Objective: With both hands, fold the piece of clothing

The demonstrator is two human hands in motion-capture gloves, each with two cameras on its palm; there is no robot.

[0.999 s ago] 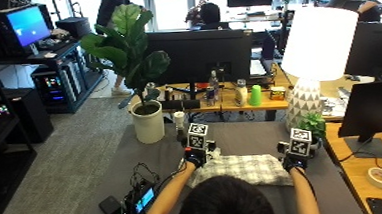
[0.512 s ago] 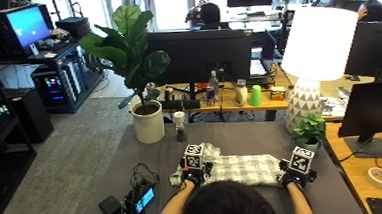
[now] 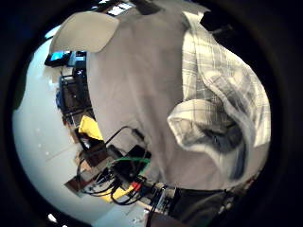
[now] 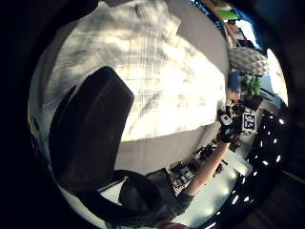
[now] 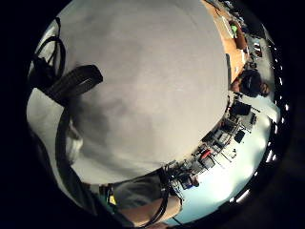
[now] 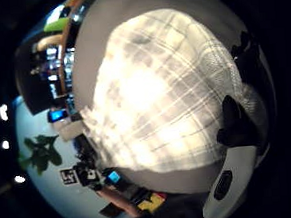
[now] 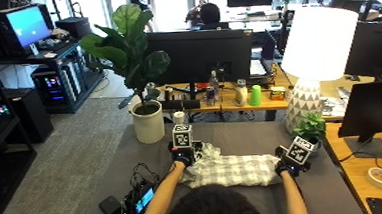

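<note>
A white and grey plaid shirt [image 7: 233, 170] lies bunched on the grey table [image 7: 246, 136] in front of me. My left hand [image 7: 183, 156] pinches the shirt's left edge, which rises in a small fold [image 3: 213, 127] beside the palm; its thumb [image 4: 90, 138] lies over the cloth [image 4: 157, 81]. At the shirt's right edge my right hand [image 7: 288, 167] holds the cloth, with dark fingertips [image 6: 237, 127] curled at the border of the plaid [image 6: 159, 93]. The right little finger side palm view shows only bare table [image 5: 152, 81].
A white plant pot [image 7: 148, 124] stands at the table's far left corner. A white lamp [image 7: 304, 105] and a small green plant [image 7: 310, 127] stand at the far right. A small screen with cables [image 7: 142, 200] and a phone [image 7: 110, 207] lie at the near left.
Both hands drew the shirt's far edge toward me. Since then the left hand has moved away from me again with its edge raised; the right hand has stayed.
</note>
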